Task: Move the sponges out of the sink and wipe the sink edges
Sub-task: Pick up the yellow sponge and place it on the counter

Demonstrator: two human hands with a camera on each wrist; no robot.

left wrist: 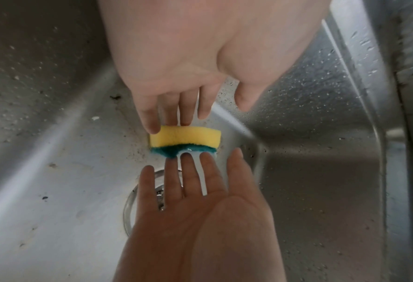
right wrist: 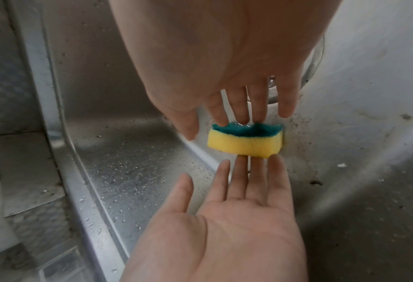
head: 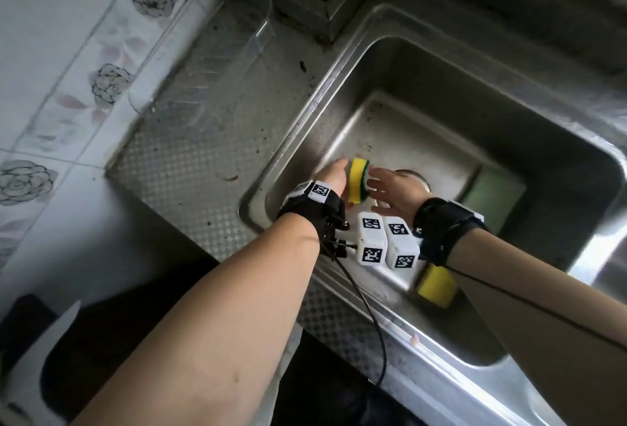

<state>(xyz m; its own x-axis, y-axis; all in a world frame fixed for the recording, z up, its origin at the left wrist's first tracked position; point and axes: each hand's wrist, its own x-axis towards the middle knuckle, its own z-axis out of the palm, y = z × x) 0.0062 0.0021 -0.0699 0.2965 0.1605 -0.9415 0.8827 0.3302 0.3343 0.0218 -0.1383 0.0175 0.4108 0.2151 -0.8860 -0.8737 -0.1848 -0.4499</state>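
Nearest the person, a second yellow sponge [head: 436,285] lies on the sink floor, half hidden under the right forearm. Farther in, the left hand [head: 334,174] and right hand [head: 395,193] face each other with fingers straight, pressing a yellow-and-green sponge [head: 359,185] between their fingertips, the left on the yellow foam, the right on the green scourer. It stands on edge near the drain [left wrist: 130,202], low in the sink [head: 339,73]. A pale green sponge [head: 492,198] lies beyond the right wrist.

Held only by flat fingertips, the wet sponge could slip and drop back if the pressure eases during the lift. On the counter [head: 190,161] farther left stands a clear plastic tray [head: 244,32]; its contents, if any, are hard to make out, and the drain is mostly covered by the right hand.
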